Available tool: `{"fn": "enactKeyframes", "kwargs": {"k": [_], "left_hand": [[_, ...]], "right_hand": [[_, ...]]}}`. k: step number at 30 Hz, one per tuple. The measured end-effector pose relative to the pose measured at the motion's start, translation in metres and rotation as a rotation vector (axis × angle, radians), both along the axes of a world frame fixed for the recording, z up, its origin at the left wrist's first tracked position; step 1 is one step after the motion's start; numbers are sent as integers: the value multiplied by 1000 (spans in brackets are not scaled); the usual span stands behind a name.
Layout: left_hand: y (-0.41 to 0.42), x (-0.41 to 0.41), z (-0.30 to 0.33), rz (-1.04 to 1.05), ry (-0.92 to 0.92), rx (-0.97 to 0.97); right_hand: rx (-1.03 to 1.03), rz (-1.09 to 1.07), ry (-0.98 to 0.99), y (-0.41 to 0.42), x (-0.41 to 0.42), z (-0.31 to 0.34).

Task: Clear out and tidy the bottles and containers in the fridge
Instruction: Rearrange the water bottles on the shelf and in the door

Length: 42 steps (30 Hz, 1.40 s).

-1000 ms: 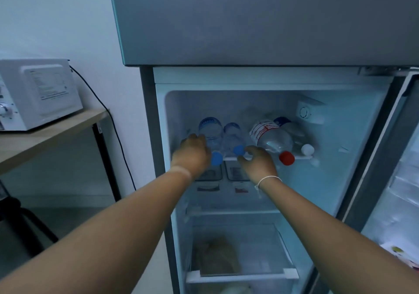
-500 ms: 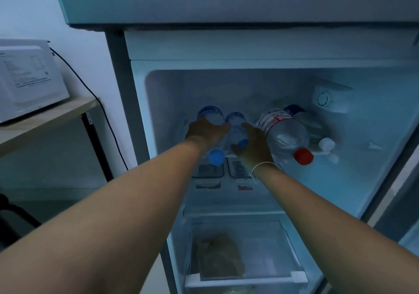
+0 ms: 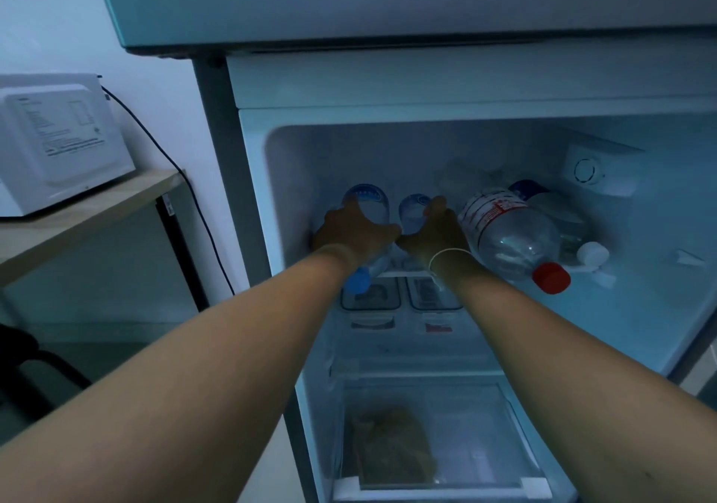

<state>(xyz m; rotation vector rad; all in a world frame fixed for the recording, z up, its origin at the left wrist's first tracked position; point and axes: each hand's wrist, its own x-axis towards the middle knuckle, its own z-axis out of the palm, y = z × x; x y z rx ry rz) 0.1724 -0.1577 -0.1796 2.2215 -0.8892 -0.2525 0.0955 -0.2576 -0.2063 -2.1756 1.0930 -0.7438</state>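
Note:
Several clear plastic bottles lie on their sides on the fridge's upper shelf (image 3: 589, 269), caps toward me. My left hand (image 3: 353, 231) is closed over the leftmost blue-capped bottle (image 3: 368, 202), whose cap shows below my wrist. My right hand (image 3: 434, 233) grips the second blue-capped bottle (image 3: 413, 209) beside it; its cap is hidden. To the right lies a larger red-capped bottle (image 3: 508, 231) with a red-and-white label. Past it rests a white-capped bottle (image 3: 574, 231), partly hidden.
The fridge (image 3: 252, 192) stands open, with its freezer door above closed. A clear crisper drawer (image 3: 504, 425) below holds a brownish bag (image 3: 392, 448). A white microwave (image 3: 58, 138) sits on a wooden table (image 3: 97, 207) at left, its cable hanging down the wall. A dark chair (image 3: 23, 366) is at lower left.
Both hands have reached further into the shelf, from the bottle caps up onto the bodies of the two blue-capped bottles. The camera has moved closer to the fridge.

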Motion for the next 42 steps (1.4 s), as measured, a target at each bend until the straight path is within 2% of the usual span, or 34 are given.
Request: {"fn": "enactKeyframes", "kwargs": {"k": [8, 13, 17, 29, 38, 42], "left_hand": [[1, 2, 0, 18, -130, 97], [-1, 2, -2, 30, -168, 120], [-2, 1, -3, 48, -213, 139], [-6, 4, -8, 61, -260, 129], [0, -2, -2, 33, -216, 141], [0, 4, -2, 23, -55, 43]], "right_hand": [[-23, -93, 58, -6, 0, 0], [-52, -56, 210, -4, -3, -1], [-20, -40, 233, -5, -8, 5], [-128, -53, 281, 10, -16, 1], [-50, -45, 258, 33, -47, 8], [15, -49, 246, 38, -55, 6]]}}
